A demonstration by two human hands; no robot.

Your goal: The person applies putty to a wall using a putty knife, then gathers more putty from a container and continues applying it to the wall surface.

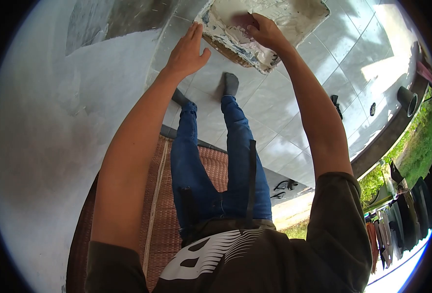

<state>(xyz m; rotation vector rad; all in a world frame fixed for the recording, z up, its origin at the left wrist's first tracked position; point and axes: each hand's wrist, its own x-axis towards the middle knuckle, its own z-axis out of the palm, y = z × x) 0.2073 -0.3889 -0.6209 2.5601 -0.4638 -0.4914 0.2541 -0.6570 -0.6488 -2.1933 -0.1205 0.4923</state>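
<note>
A shallow tub [321, 12] smeared with white paste [226, 12] stands on the floor ahead of me. My right hand [266, 33] reaches over its near side, fingers closed on a flat pinkish-brown piece [241, 20] that dips into the paste; I cannot tell exactly what this piece is. At the tub's left corner is my left hand [186, 54], fingers stretched out together and thumb apart, with the fingertips right at the rim. Nothing shows in that palm.
To the left rises a grey-white wall [60, 132] with a darker bare patch [138, 17]. Grey tiles [265, 105] cover the floor, and a woven mat [152, 195] lies under me. Sandals [285, 185], a grey pot [407, 100] and hanging clothes [396, 227] are at the right.
</note>
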